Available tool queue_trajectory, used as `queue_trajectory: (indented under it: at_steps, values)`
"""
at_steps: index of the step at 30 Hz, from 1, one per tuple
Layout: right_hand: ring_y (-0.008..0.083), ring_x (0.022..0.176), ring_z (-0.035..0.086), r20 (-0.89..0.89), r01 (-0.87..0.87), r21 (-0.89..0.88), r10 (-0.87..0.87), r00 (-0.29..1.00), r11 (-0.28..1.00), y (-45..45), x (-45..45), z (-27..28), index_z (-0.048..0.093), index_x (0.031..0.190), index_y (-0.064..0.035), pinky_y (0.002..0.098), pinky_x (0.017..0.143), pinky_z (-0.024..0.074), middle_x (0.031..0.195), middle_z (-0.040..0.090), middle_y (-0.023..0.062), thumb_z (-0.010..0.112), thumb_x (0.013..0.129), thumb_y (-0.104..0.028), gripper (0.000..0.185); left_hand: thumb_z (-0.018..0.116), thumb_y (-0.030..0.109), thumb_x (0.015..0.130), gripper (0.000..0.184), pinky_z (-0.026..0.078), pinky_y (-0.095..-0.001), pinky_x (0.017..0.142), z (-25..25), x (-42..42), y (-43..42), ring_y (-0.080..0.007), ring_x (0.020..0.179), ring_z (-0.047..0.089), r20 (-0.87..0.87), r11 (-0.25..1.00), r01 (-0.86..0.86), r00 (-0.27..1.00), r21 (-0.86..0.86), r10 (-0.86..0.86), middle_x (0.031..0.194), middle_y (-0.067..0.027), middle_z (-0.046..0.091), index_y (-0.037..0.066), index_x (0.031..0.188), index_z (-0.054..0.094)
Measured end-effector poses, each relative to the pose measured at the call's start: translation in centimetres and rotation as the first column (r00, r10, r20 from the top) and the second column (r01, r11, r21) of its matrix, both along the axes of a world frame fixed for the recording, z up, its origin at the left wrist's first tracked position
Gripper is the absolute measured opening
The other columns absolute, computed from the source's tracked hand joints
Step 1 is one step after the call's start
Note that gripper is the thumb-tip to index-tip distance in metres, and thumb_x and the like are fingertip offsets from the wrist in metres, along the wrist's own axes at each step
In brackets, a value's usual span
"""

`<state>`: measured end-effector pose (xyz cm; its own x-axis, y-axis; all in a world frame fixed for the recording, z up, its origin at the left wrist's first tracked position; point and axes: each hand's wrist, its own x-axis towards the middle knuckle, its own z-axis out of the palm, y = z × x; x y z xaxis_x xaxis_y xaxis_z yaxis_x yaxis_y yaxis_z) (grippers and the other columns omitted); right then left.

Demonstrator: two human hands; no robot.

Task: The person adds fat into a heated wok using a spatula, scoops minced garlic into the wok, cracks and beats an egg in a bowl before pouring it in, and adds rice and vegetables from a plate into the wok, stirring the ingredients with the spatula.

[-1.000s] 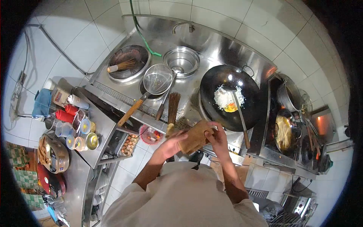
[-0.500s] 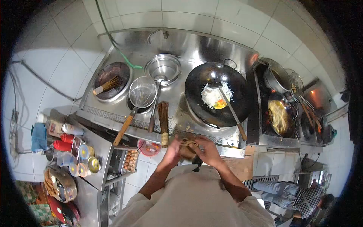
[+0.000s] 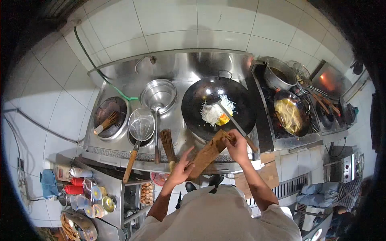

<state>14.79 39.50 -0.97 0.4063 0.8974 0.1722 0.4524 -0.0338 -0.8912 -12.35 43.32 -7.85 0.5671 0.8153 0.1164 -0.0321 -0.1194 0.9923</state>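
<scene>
A folded brown cloth point(image 3: 208, 156) hangs at a slant in front of my body, just over the stove's front edge. My right hand point(image 3: 236, 148) grips its upper end, beside the wok's near rim. At its lower left edge is my left hand point(image 3: 181, 172), fingers spread apart; whether they touch the cloth is hard to tell. Beyond the cloth stands a large black wok point(image 3: 193, 108) holding white rice point(image 3: 213, 114) and yellow-orange egg point(image 3: 223, 119). A ladle point(image 3: 233, 119) rests in it, its wooden handle reaching over the near right rim.
To the left are a bamboo brush point(image 3: 167, 144), a wire strainer point(image 3: 142, 124), a steel bowl point(image 3: 158, 96) and a pot with another brush point(image 3: 106, 122). A second wok point(image 3: 291, 114) with pale food sits on the right burner. Bottles and tubs crowd the left counter.
The cloth, bunched between both hands near my waist before, is now spread out longer. My right hand has moved up and right with it; my left fingers have opened. The view has shifted.
</scene>
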Motion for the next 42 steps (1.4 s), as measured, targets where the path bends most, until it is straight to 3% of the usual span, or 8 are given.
queue_trajectory:
  at_steps: [3, 7, 11, 14, 17, 23, 31, 42]
  values:
    - [0.0289, 0.074, 0.068, 0.107, -0.024, 0.053, 0.018, 0.994, 0.998, 2.5, 1.8, -3.0, 0.055, 0.107, -0.0026, 0.0376, 0.069, 0.0518, 0.080, 0.067, 0.0145, 0.071, 0.090, -0.014, 0.025, 0.050, 0.002, 0.095, 0.036, 0.051, -0.0375, 0.096, 0.6, 0.0, 2.9, -0.0350, 0.112, 0.068, -0.420, 0.966, 0.158, 0.906, 0.206, -0.059, 0.114, -0.0189, 0.070, 0.008, 0.128, 0.064]
    - [0.0429, 0.081, 0.065, 0.267, -0.076, -0.035, 0.082, 0.960, 0.997, 2.0, 3.4, -4.3, 0.054, 0.106, -0.0051, 0.0467, 0.072, 0.0528, 0.084, 0.067, 0.0157, 0.071, 0.087, -0.014, 0.027, 0.058, 0.016, 0.094, 0.034, 0.051, -0.0383, 0.096, -2.9, 2.4, 7.3, -0.0321, 0.115, 0.066, -0.711, 0.912, 0.405, 0.624, -0.061, -0.324, 0.122, -0.0186, 0.069, 0.008, 0.125, 0.068]
    - [0.0399, 0.085, 0.066, 0.291, 0.049, -0.195, 0.010, 0.957, 0.980, -3.4, 6.5, -0.9, 0.064, 0.103, -0.0058, 0.0503, 0.076, 0.0516, 0.089, 0.068, 0.0172, 0.067, 0.088, -0.020, 0.021, 0.060, 0.050, 0.094, 0.057, 0.042, -0.0393, 0.106, -3.3, 7.8, 6.0, -0.0218, 0.129, 0.052, -0.395, 0.881, 0.048, 0.882, -0.470, -0.259, 0.131, -0.0141, 0.064, 0.003, 0.125, 0.068]
    - [0.0356, 0.076, 0.071, 0.191, -0.203, -0.631, 0.404, 0.895, 0.748, -10.7, 9.5, -4.8, 0.074, 0.078, -0.0049, 0.0485, 0.070, 0.0551, 0.076, 0.071, 0.0189, 0.055, 0.092, -0.042, 0.044, 0.061, 0.050, 0.095, 0.055, 0.045, -0.0351, 0.100, -4.5, 12.2, 6.1, -0.0197, 0.111, 0.061, -0.408, 0.887, -0.101, 0.907, -0.450, -0.103, 0.124, -0.0074, 0.065, 0.005, 0.126, 0.065]
    - [0.0399, 0.115, 0.065, -0.023, -0.117, -0.984, 0.559, 0.829, 0.133, -14.9, 11.3, -10.8, 0.068, 0.119, -0.0013, 0.0522, 0.098, 0.0508, 0.123, 0.067, 0.0226, 0.052, 0.093, -0.050, 0.058, 0.060, 0.042, 0.096, 0.048, 0.049, -0.0343, 0.095, -11.8, 13.3, 7.0, -0.0195, 0.108, 0.064, -0.254, 0.830, -0.113, 0.967, -0.546, -0.036, 0.123, -0.0072, 0.065, 0.005, 0.127, 0.064]
    - [0.0468, 0.118, 0.061, -0.051, -0.249, -0.825, 0.373, 0.927, 0.507, -19.1, 10.6, -34.4, 0.052, 0.132, 0.0076, 0.0526, 0.099, 0.0505, 0.123, 0.061, 0.0352, 0.058, 0.092, -0.055, 0.075, 0.057, 0.032, 0.094, 0.036, 0.051, -0.0372, 0.086, -7.0, 14.1, 5.8, -0.0224, 0.095, 0.064, -0.195, 0.613, -0.202, 0.978, -0.764, 0.079, 0.107, -0.0090, 0.066, 0.003, 0.114, 0.065]
    - [0.0418, 0.126, 0.057, -0.208, -0.351, -0.784, 0.317, 0.925, 0.512, -16.1, 8.4, -32.6, 0.050, 0.143, -0.0085, 0.0485, 0.104, 0.0477, 0.135, 0.061, 0.0224, 0.063, 0.090, -0.055, 0.072, 0.053, 0.033, 0.093, 0.042, 0.054, -0.0404, 0.082, -12.4, 12.8, 7.6, -0.0257, 0.096, 0.066, -0.583, 0.625, -0.446, 0.812, -0.640, -0.017, 0.109, -0.0113, 0.066, 0.004, 0.123, 0.059]
    - [0.0378, 0.125, 0.059, -0.043, -0.203, -0.869, 0.341, 0.939, 0.451, -17.1, 8.2, -35.4, 0.052, 0.142, -0.0207, 0.0520, 0.106, 0.0454, 0.138, 0.060, 0.0174, 0.061, 0.086, -0.066, 0.072, 0.057, 0.036, 0.092, 0.037, 0.055, -0.0387, 0.069, -10.1, 14.4, 6.4, -0.0245, 0.081, 0.067, -0.321, 0.487, -0.351, 0.935, -0.800, 0.147, 0.096, -0.0082, 0.067, 0.006, 0.113, 0.065]
